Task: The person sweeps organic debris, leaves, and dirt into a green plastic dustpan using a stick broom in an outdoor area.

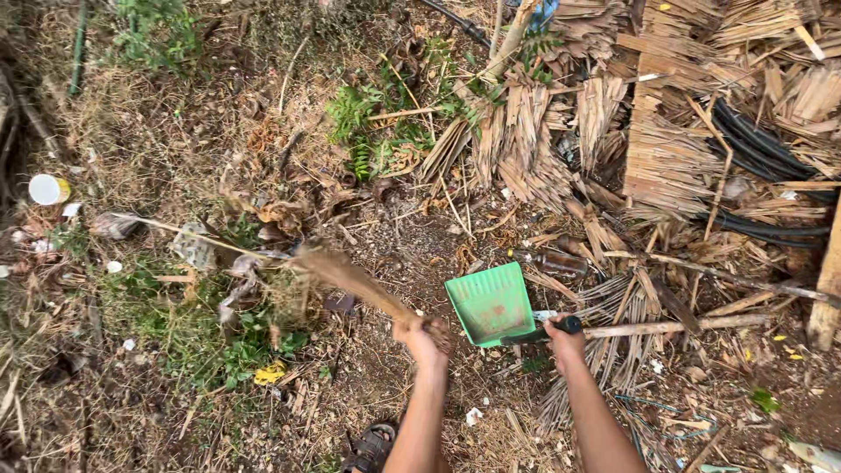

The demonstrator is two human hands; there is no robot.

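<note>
I saw the left hand (424, 337) closed tight around the thick end of a brown stick broom (350, 278), with the fingers wrapped fully on it. The broom reached up and to the left from the fist, and its bristle end was blurred over the litter. The right hand (565, 340) was clamped on the black handle of a green dustpan (491, 302), fingers curled together around the grip. The dustpan sat just beside the broom hand, its wide mouth turned up and to the left over bare brown soil.

Around them I noticed many obstacles. A big heap of dry palm thatch (666, 149) filled the upper right, with black hoses (762, 149) lying across it. A long wooden stick (674, 328) lay just right of the dustpan handle. Crumpled wrappers (193, 247) and dry leaves lay near the bristles, a white cup (48, 189) was far at the left edge, and a yellow scrap (270, 374) lay in the low green weeds. A sandalled foot (372, 445) showed at the bottom edge.

The only open ground was the small soil patch (412, 241) above the 2 hands; elsewhere debris lay close on all sides.
</note>
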